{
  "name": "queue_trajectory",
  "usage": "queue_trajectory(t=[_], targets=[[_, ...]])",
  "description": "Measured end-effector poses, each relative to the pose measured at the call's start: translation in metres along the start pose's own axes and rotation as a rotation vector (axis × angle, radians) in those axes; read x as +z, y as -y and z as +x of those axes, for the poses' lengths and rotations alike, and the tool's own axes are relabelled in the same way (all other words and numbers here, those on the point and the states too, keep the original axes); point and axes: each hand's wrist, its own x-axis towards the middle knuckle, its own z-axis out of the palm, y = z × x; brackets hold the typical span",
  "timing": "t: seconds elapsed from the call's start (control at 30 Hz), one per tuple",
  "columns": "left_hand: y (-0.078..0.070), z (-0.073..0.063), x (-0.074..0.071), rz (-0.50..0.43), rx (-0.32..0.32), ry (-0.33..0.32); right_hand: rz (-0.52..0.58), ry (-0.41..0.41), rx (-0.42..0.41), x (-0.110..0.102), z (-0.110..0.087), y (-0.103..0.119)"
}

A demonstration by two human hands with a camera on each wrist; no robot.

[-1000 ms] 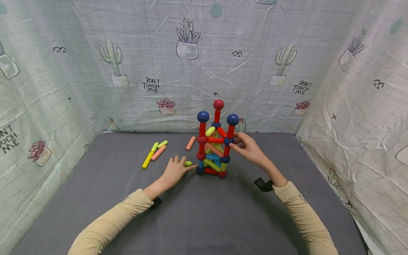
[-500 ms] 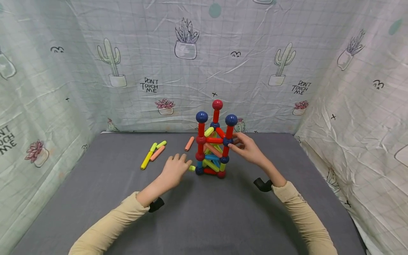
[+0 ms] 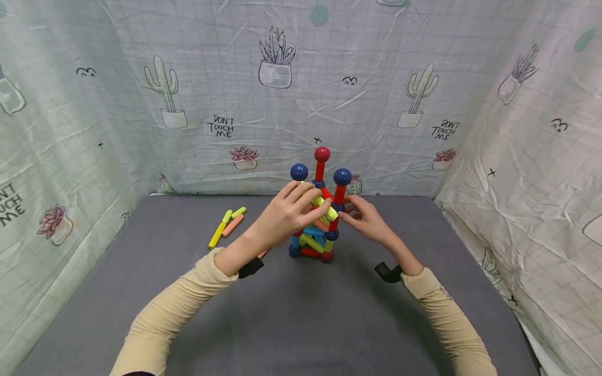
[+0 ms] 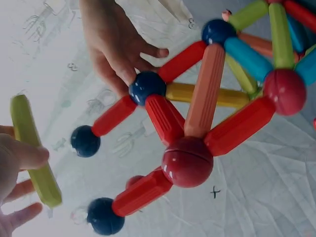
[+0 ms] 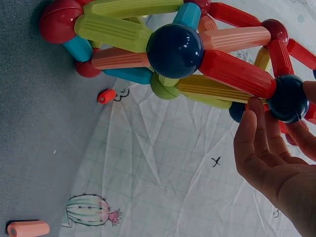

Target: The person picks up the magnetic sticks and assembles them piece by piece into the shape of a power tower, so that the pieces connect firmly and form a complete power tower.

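Observation:
A tower of magnetic rods and balls stands upright on the grey table. My left hand is raised in front of its upper level and pinches a yellow-green magnetic rod between thumb and fingers. In the left wrist view that rod is apart from the tower, left of two blue balls on the ends of red rods. My right hand grips a dark blue ball at the tower's upper right joint, thumb and fingers on either side. Part of the tower's left side is hidden behind my left hand in the head view.
Left of the tower lie a long yellow rod, an orange rod and short yellow-green rods. Another orange rod peeks out beneath my left wrist. A cactus-print cloth hangs behind the table.
My left hand has picked up the yellow-green rod from the table beside the tower's base and lifted it rightward to the upper level. My right hand stays on the blue ball.

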Motion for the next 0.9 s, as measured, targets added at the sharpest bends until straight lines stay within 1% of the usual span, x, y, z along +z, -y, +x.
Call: queue_trajectory(t=[0.07, 0.1, 0.2, 0.3, 0.37, 0.43, 0.5, 0.57, 0.67, 0.77, 0.9], targets=[[0.004, 0.005, 0.007, -0.008, 0.02, -0.009, 0.006, 0.004, 0.004, 0.001, 0.0, -0.001], [0.006, 0.006, 0.01, -0.011, 0.021, -0.005, 0.009, 0.006, 0.005, 0.001, 0.0, -0.001], [0.01, 0.008, 0.018, -0.04, -0.002, 0.023, 0.025, 0.012, 0.018, 0.001, 0.0, 0.002], [0.012, 0.007, 0.023, -0.056, -0.021, 0.044, 0.028, 0.018, 0.021, -0.001, -0.002, 0.014], [0.013, 0.007, 0.026, -0.042, -0.021, 0.05, 0.03, 0.021, 0.03, -0.004, -0.004, 0.023], [0.012, 0.008, 0.028, 0.0, -0.008, 0.056, 0.026, 0.022, 0.034, -0.006, -0.005, 0.032], [0.011, 0.009, 0.031, 0.065, 0.012, 0.069, 0.022, 0.02, 0.04, -0.007, -0.006, 0.036], [0.009, 0.009, 0.035, 0.147, 0.035, 0.094, 0.014, 0.018, 0.039, -0.008, -0.006, 0.039], [0.006, 0.009, 0.042, 0.24, 0.061, 0.144, 0.015, 0.018, 0.031, -0.009, -0.006, 0.04], [0.003, 0.008, 0.048, 0.294, 0.06, 0.189, 0.022, 0.019, 0.019, -0.009, -0.006, 0.038], [0.003, 0.008, 0.053, 0.321, 0.029, 0.227, 0.02, 0.017, 0.007, -0.009, -0.005, 0.037]])
